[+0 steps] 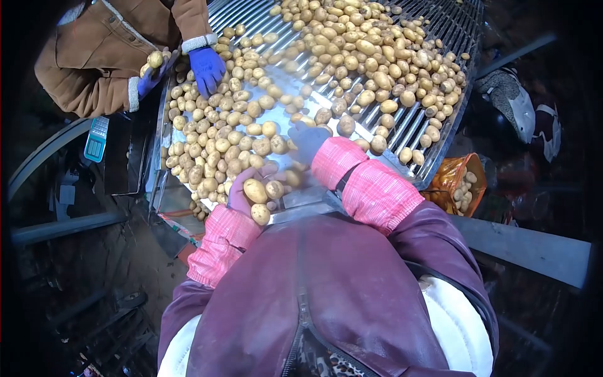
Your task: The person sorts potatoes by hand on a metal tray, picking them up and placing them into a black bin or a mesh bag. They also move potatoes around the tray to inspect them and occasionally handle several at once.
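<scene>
Several potatoes (255, 190) rest in my left hand (239, 193), gloved in purple and curled around them at the near edge of the sorting table (286, 85). My right hand (308, 139), in a blue-grey glove, reaches over the middle of the table beside darker potatoes (345, 125). Its fingers are blurred by a hazy patch, and I cannot tell whether they grip anything. Pink sleeve covers (370, 188) wrap both my forearms. Loose potatoes (220, 144) spread over the metal surface to the left of my hands.
Across the table's left side, a person in a brown jacket wears blue gloves (207, 68); one hand holds potatoes (155, 60). More potatoes (377, 56) heap on the bars (455, 25) at the far side. An orange sack (446, 182) with potatoes stands at right. A teal calculator-like device (96, 139) sits at left.
</scene>
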{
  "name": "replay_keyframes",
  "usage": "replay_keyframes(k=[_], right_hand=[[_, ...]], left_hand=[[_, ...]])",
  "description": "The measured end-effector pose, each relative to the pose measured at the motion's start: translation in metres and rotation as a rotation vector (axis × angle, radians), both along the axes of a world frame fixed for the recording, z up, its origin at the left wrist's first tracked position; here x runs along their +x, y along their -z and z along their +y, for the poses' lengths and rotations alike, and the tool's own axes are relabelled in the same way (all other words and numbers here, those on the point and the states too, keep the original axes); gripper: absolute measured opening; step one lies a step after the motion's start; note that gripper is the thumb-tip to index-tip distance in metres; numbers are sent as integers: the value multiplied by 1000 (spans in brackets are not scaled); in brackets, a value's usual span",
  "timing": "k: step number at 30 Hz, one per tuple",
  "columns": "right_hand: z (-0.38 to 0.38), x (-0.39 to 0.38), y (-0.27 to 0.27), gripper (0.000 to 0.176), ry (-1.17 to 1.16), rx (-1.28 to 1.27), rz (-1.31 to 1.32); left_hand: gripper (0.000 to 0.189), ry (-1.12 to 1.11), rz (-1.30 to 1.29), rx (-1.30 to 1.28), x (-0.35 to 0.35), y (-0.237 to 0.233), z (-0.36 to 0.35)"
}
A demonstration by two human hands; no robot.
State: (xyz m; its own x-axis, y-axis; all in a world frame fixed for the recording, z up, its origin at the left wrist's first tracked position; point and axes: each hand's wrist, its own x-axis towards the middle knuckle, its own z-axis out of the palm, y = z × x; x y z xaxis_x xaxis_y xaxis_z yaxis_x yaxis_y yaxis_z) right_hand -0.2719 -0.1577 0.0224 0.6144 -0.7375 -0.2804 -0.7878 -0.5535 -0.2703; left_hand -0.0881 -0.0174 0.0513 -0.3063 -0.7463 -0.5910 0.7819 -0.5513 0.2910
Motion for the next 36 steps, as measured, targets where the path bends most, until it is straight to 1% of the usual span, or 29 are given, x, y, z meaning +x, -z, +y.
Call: replay_keyframes(k=[2, 3, 5, 6, 8, 9, 11, 12, 13, 16, 17, 19, 21, 24, 25, 26, 28, 29, 32, 35, 36], right_hand=[[-2, -5, 33, 42, 11, -43, -88], [1, -5, 22, 43, 83, -3, -150], [19, -7, -23, 47, 228, 82, -269], [25, -9, -35, 49, 167, 134, -393], [34, -16, -53, 52, 39, 241, -646], [26, -26, -51, 49, 131, 169, -651], [5, -51, -38, 42, 357, 9, -674], [-10, -72, -23, 36, 297, -274, -309], [-12, -84, -12, 29, 315, -393, -240], [-14, -102, 31, 29, 190, -417, -215], [-19, -107, 39, 33, 219, -346, -325], [-22, -100, 23, 35, -10, -492, -381], [-32, -71, 2, 44, 217, -59, -348], [-22, -11, 6, 46, -17, -56, -249], [-17, 4, 11, 43, -91, -57, -214], [-9, 16, 19, 41, -162, -58, -178], [-1, 32, 20, 38, -232, -37, -130], [0, 37, 20, 38, -231, -16, -117], [-1, 47, 28, 39, -193, 12, -59], [-5, 45, 26, 41, -86, 47, -2], [-6, 41, 10, 41, -34, 84, 22]], left_hand=[[58, -3, 67, -40, 2, 16, 3], [58, -4, 100, -60, 4, 22, 4], [57, 51, 54, -97, 5, 20, 5], [56, 77, 32, -113, 4, 18, 6], [55, 92, 133, -114, 4, 9, 4], [55, 93, 181, -113, 5, 7, 5], [54, 66, 182, -164, 5, 10, 8], [54, 55, 183, -188, 5, 11, 10], [54, 51, 132, -167, 5, 10, 10], [51, 22, 136, -67, 6, 7, 12], [50, 15, 251, -57, 6, 3, 12], [49, 2, 480, -34, 9, -4, 14], [48, 32, 404, 35, 14, -1, 20], [47, 39, 303, 66, 14, 1, 36], [47, 34, 271, 57, 12, 1, 41], [51, 7, 190, 62, 8, 1, 44], [58, -48, 29, 74, -1, 1, 52], [59, 14, 54, 4, 8, 15, 59], [60, 38, 138, 33, 15, 26, 68], [49, 79, 96, -85, 12, 16, 60], [49, -2, 83, -20, 10, 13, 57]])
